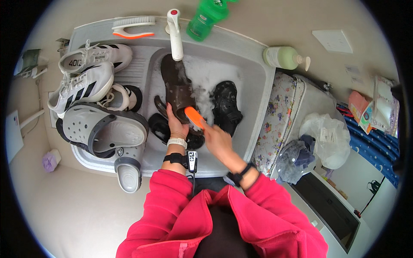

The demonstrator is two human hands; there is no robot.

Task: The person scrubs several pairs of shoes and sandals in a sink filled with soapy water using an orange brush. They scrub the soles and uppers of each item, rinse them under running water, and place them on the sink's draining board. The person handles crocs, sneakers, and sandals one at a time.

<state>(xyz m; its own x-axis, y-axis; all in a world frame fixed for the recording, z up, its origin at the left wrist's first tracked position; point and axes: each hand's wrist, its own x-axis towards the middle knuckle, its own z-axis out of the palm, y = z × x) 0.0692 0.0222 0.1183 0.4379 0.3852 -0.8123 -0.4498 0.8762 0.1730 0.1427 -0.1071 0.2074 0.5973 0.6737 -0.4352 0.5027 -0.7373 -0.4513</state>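
A dark brown clog (pixel 177 84) is tilted in the sudsy sink (pixel 254 86), its far end beneath the white faucet (pixel 175 38). My left hand (pixel 176 125) grips its near end, fingers partly hidden. Closed round an orange-backed scrub brush (pixel 194 117), my right hand (pixel 216 139) presses the bristle side against that same end. White foam (pixel 204 79) spreads over the basin beside the clog. To the right rests a wet black clog (pixel 227 107). Another black shoe (pixel 159 125) lies under my left hand, partly covered.
White sneakers (pixel 92 86) with black stripes and grey clogs (pixel 116 133) crowd the left drainboard. A second scrub brush (pixel 133 28), a green container (pixel 205 19) and a pale green pump bottle (pixel 284 58) line the far and right rim. Right of the sink is a flowered cover (pixel 275 116).
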